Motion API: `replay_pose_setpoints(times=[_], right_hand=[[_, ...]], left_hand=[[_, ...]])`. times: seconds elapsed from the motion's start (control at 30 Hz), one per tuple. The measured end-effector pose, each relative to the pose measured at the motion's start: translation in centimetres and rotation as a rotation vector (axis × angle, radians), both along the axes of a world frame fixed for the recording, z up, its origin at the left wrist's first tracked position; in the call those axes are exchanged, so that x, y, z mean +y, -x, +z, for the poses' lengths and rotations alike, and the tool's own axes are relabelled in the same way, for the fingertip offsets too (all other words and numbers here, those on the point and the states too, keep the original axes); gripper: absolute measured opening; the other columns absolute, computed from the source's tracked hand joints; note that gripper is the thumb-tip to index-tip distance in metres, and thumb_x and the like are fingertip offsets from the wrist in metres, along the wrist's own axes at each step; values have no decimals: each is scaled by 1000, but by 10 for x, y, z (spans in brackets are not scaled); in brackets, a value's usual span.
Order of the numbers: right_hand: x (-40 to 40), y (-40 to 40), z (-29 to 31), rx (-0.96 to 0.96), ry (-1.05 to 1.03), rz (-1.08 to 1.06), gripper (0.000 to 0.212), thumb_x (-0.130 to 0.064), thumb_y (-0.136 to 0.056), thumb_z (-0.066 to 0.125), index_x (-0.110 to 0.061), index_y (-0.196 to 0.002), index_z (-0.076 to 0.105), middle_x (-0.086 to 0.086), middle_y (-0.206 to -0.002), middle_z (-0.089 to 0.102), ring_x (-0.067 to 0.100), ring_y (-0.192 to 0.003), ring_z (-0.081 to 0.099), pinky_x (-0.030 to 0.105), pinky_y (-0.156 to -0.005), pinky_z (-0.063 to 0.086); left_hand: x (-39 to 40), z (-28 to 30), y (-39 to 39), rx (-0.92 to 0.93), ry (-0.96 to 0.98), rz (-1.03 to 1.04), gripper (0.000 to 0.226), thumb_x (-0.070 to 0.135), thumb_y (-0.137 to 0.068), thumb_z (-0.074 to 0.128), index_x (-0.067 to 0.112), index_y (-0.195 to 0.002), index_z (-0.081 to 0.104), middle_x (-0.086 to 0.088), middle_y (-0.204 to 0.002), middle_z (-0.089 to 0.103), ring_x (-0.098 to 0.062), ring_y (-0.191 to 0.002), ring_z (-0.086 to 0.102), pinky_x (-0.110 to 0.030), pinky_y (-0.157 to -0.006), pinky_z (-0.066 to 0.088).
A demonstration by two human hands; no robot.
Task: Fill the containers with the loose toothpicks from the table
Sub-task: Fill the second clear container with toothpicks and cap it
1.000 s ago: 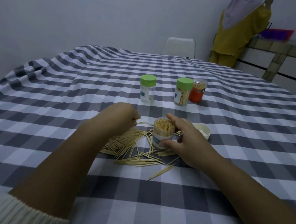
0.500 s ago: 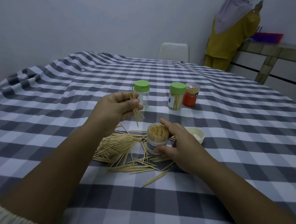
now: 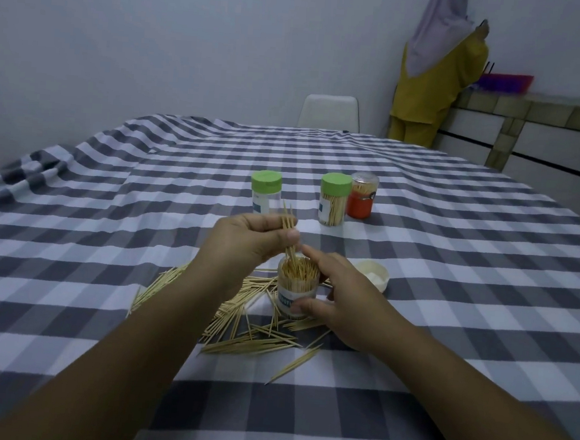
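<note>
An open clear container (image 3: pixel 297 282), packed with upright toothpicks, stands on the checked tablecloth (image 3: pixel 447 299). My right hand (image 3: pixel 341 302) grips its side, thumb on the label and index finger over the rim. My left hand (image 3: pixel 249 241) pinches a small bunch of toothpicks (image 3: pixel 289 226), held upright with the lower tips at the container's mouth. Loose toothpicks (image 3: pixel 240 323) lie scattered around and in front of the container.
Behind stand two green-lidded jars, the left one (image 3: pixel 266 196) nearly empty and the right one (image 3: pixel 333 204) holding toothpicks, and a red-labelled container (image 3: pixel 362 200). A white lid (image 3: pixel 373 275) lies right of my hand. A white chair (image 3: pixel 328 112) and a person in yellow (image 3: pixel 436 75) are beyond the table.
My left hand lifted a bunch of toothpicks from the pile and carried it right, over the open container. My right hand stayed on the container.
</note>
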State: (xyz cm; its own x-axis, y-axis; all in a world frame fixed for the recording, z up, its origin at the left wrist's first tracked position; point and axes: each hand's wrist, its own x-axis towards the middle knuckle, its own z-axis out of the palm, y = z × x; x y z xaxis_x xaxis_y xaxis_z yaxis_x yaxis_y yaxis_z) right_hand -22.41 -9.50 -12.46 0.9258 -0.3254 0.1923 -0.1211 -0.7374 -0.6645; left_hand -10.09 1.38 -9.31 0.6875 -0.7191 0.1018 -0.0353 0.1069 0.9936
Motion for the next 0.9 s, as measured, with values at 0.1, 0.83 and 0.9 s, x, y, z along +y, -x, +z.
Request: replay_pose_setpoints(times=[0.1,0.83,0.9], right_hand=[[0,0,0,-1,2,6,76,-27,-83,68,-33,-146,25,-10,-135,40,3,-116,42,22,-96,41],[1,1,3,40,2,-8,78,-29,-83,68,-31,-146,23,-9,-140,38,1,-114,39,23,-98,40],[1,1,3,45,-2,-13,78,-28,-83,68,-30,-146,23,-9,-140,38,2,-116,40,23,-99,40]], left_hand=[[0,0,2,-116,-103,12,15,10,-71,73,18,-85,71,2,-84,74,-3,-81,69,-17,-73,49],[15,11,-11,-347,-409,-78,15,36,-82,65,30,-95,71,11,-92,69,-3,-85,60,-21,-70,44],[19,12,-16,-239,-406,-91,19,32,-80,66,21,-96,70,3,-90,69,-9,-78,61,-24,-66,50]])
